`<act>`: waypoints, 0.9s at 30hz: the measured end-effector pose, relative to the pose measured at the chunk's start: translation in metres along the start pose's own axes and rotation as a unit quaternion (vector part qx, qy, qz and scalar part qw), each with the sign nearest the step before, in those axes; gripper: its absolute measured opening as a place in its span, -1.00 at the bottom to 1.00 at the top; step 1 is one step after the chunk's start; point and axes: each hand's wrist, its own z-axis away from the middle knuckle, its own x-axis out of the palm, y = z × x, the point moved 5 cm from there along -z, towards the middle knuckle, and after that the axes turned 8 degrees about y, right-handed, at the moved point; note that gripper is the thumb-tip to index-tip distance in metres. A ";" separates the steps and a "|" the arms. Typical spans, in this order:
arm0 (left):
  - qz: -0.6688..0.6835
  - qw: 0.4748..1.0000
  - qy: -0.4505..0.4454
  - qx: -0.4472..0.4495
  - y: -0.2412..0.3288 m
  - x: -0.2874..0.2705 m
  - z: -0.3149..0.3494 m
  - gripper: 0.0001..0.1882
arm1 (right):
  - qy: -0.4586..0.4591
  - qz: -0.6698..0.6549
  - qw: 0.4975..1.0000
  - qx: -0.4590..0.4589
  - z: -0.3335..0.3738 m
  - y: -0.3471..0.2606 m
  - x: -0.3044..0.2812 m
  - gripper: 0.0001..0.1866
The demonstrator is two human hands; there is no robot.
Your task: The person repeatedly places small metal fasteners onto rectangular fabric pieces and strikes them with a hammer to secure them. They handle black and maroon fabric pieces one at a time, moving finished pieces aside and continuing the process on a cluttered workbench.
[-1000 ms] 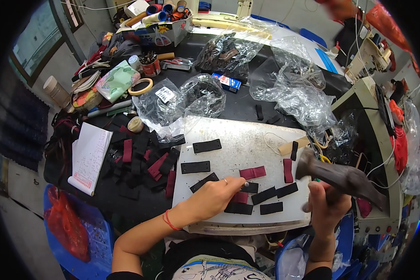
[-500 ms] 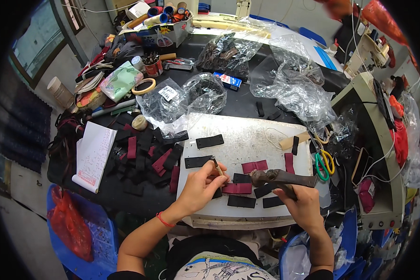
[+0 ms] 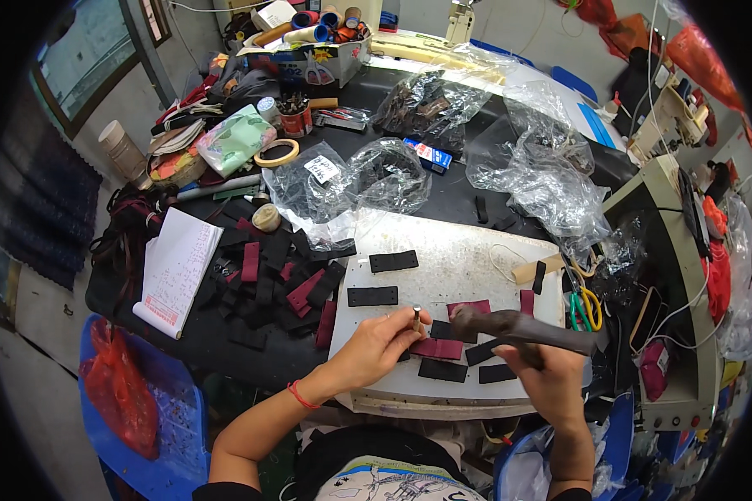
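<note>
My left hand (image 3: 381, 342) pinches a short metal punch (image 3: 416, 314) and holds it upright at the left end of a maroon fabric strip (image 3: 439, 349). In my right hand (image 3: 557, 386) is a hammer (image 3: 530, 330), held above the board just right of the punch. The hammer hides part of a second maroon strip (image 3: 468, 307) behind it. Several black strips lie around these on the white board (image 3: 451, 231). One black strip (image 3: 393, 261) shows small holes near its ends, and so does another black strip (image 3: 373, 296) below it.
A pile of black and maroon strips (image 3: 263, 288) lies left of the board, beside an open notebook (image 3: 174, 271). Clear plastic bags (image 3: 551, 179) sit behind it. Green- and yellow-handled scissors (image 3: 591, 309) rest at the board's right edge. A blue chair (image 3: 180, 426) stands at lower left.
The punch has gone from leaning left to upright over the maroon strip. The hammer has come slightly closer to it. The whole view has shifted a little.
</note>
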 end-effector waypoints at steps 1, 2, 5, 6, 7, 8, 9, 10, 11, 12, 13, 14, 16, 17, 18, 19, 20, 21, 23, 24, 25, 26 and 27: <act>-0.017 1.000 0.001 0.024 0.005 0.001 0.000 -0.82 | 0.064 -0.037 0.997 -0.030 -0.003 -0.006 -0.009 -0.74; -0.035 0.998 0.003 0.044 0.007 0.001 0.001 -0.82 | 0.084 -0.099 0.992 0.004 -0.005 -0.015 -0.021 -0.77; -0.098 0.988 0.012 0.115 0.013 0.006 0.007 -0.81 | 0.070 -0.147 0.986 0.042 0.000 -0.028 -0.031 -0.80; -0.121 0.984 0.010 0.130 0.018 0.006 0.010 -0.80 | 0.053 -0.141 0.988 0.040 0.001 -0.030 -0.029 -0.81; -0.148 0.978 0.012 0.143 0.023 0.005 0.015 -0.78 | -0.061 0.008 0.995 -0.078 -0.010 -0.042 -0.019 -0.82; -0.173 0.975 0.011 0.143 0.013 0.009 0.013 -0.79 | -0.098 0.105 0.981 -0.131 -0.007 -0.027 0.006 -0.85; -0.163 0.977 0.030 0.135 0.011 0.010 0.013 -0.78 | -0.064 0.043 0.992 -0.098 -0.009 -0.017 0.009 -0.82; -0.153 0.979 0.057 0.119 0.008 0.011 0.014 -0.77 | -0.056 0.069 0.993 -0.083 -0.007 -0.017 0.007 -0.79; -0.143 0.981 0.085 0.103 0.008 0.011 0.013 -0.77 | -0.048 0.095 0.992 -0.068 -0.003 -0.018 0.006 -0.76; -0.138 0.983 0.088 0.089 0.006 0.005 0.003 -0.80 | -0.065 0.089 0.991 -0.080 0.003 -0.008 0.013 -0.75; -0.101 0.990 0.084 0.049 0.003 0.004 0.000 -0.82 | -0.081 0.082 0.990 -0.086 0.009 0.000 0.021 -0.75; -0.065 0.995 0.079 0.009 -0.002 0.003 -0.002 -0.83 | -0.127 0.096 0.983 -0.088 0.013 -0.001 0.028 -0.74; 0.034 0.996 0.047 -0.066 -0.005 -0.001 -0.005 -0.85 | -0.155 0.116 0.978 -0.075 0.023 0.006 0.041 -0.75; 0.040 0.997 0.027 -0.059 -0.006 -0.001 -0.006 -0.85 | -0.159 0.115 0.978 -0.070 0.026 0.009 0.044 -0.76; 0.046 0.998 0.008 -0.052 -0.006 -0.001 -0.007 -0.86 | -0.153 0.112 0.980 -0.059 0.027 0.012 0.044 -0.78; 0.051 0.998 -0.010 -0.044 -0.006 -0.001 -0.007 -0.86 | -0.147 0.107 0.982 -0.049 0.027 0.014 0.045 -0.80; 0.040 0.998 -0.018 -0.042 -0.007 -0.002 -0.007 -0.85 | -0.141 0.103 0.984 -0.040 0.027 0.015 0.045 -0.81; 0.028 0.999 -0.024 -0.029 -0.005 -0.002 -0.006 -0.86 | -0.139 0.102 0.984 -0.041 0.027 0.015 0.045 -0.81; 0.006 0.999 -0.034 -0.004 -0.001 -0.003 -0.004 -0.87 | -0.138 0.101 0.984 -0.043 0.027 0.013 0.046 -0.81; 0.002 0.999 -0.040 0.003 -0.001 -0.002 -0.004 -0.87 | -0.148 0.096 0.983 -0.041 0.027 0.013 0.046 -0.80; -0.002 0.999 -0.045 0.011 0.000 -0.003 -0.004 -0.87 | -0.156 0.092 0.983 -0.041 0.025 0.013 0.045 -0.78; -0.006 0.999 -0.051 0.019 0.001 -0.002 -0.005 -0.87 | -0.164 0.088 0.982 -0.039 0.024 0.013 0.043 -0.75; -0.023 0.998 -0.060 0.027 0.004 -0.002 -0.004 -0.86 | -0.145 0.085 0.985 -0.050 0.022 0.012 0.037 -0.75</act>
